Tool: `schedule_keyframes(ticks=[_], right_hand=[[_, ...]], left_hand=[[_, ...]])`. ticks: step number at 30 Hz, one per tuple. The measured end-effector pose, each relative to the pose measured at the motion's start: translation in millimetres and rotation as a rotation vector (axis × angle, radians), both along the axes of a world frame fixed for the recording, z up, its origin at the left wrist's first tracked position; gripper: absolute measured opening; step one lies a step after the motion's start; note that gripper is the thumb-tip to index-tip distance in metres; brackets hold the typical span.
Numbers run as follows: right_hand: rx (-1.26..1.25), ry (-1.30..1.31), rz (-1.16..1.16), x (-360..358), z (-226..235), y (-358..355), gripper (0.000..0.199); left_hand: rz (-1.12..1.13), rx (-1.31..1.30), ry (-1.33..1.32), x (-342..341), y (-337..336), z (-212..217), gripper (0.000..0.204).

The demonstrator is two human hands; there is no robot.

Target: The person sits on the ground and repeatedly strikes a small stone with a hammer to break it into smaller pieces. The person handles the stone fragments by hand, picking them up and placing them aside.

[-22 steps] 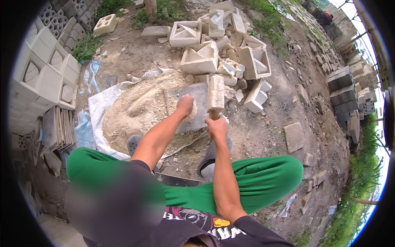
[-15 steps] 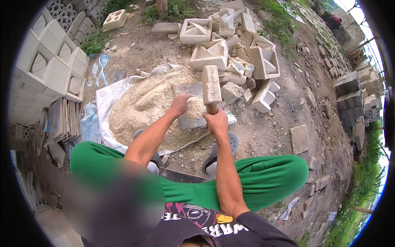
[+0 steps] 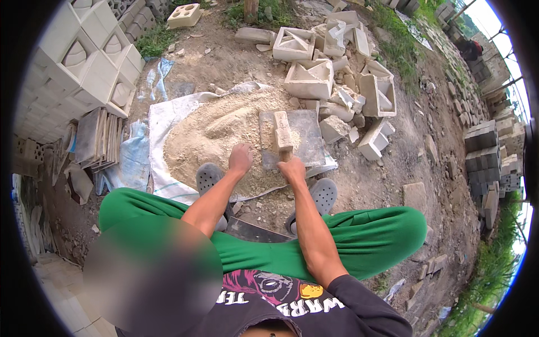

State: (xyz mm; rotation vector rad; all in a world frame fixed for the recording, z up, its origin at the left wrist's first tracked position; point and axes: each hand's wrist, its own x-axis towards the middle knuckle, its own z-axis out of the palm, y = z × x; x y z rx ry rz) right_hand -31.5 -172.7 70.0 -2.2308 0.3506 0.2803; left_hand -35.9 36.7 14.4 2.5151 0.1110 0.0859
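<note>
My right hand [image 3: 292,169] is closed round the short handle of a wooden mallet [image 3: 282,130]. The mallet's blocky, dusty head is over a flat dark slab [image 3: 306,130], at pale crumbs lying there; whether it touches them I cannot tell. Left of the slab, my left hand [image 3: 240,159] hovers with its fingers curled in. Anything inside those fingers is hidden. A heap of pale crushed grit [image 3: 210,126] spreads over a white woven sack [image 3: 163,115], and the slab lies at the heap's right side.
Broken pale blocks [image 3: 309,78] are piled beyond the slab to the right. Patterned blocks [image 3: 92,53] stand stacked at the left, near leaning thin boards [image 3: 100,137]. My grey clogs [image 3: 318,196] flank the sack's near edge. Grey blocks [image 3: 482,154] stand far right.
The mallet has come down from its raised position to the slab. My left hand has drawn back from the crumbs, toward me and left. The whole view has shifted slightly.
</note>
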Motion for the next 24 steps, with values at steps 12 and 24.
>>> schedule_keyframes(ticks=[12,24], right_hand=[[0.135,-0.241,-0.094,29,138,1,0.033],[-0.148,0.09,0.005,-12,-14,9,0.035]], left_hand=[[0.037,-0.167,0.016,-6,-37,-9,0.025],[0.312,-0.264,-0.133,11,-27,-15,0.02]])
